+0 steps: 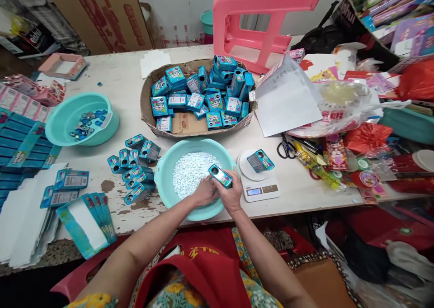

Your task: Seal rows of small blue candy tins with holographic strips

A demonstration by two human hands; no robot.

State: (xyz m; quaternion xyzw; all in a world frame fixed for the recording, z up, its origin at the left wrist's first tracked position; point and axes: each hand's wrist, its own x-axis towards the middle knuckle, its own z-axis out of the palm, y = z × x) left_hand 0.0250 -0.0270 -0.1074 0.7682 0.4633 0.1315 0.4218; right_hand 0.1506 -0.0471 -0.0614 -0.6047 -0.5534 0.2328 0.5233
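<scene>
My right hand (232, 191) grips a small blue box (220, 175) over the near edge of a teal basin (162, 170) filled with small white pellets (191, 170). My left hand (204, 191) is closed beside it, down in the pellets and touching the box's end; what its fingers hold is hidden. Another blue box (260, 160) lies on a small white scale (258, 181) just to the right. A pile of the same boxes (137, 170) lies left of the basin.
A cardboard tray (183, 125) heaped with blue boxes sits behind the basin. A second teal basin (81, 118) with dark round pieces stands at left. Flat blue cartons (86, 217) and white sheets lie near left. Scissors (286, 147), bags and packets crowd the right. A pink stool (261, 18) stands at the back.
</scene>
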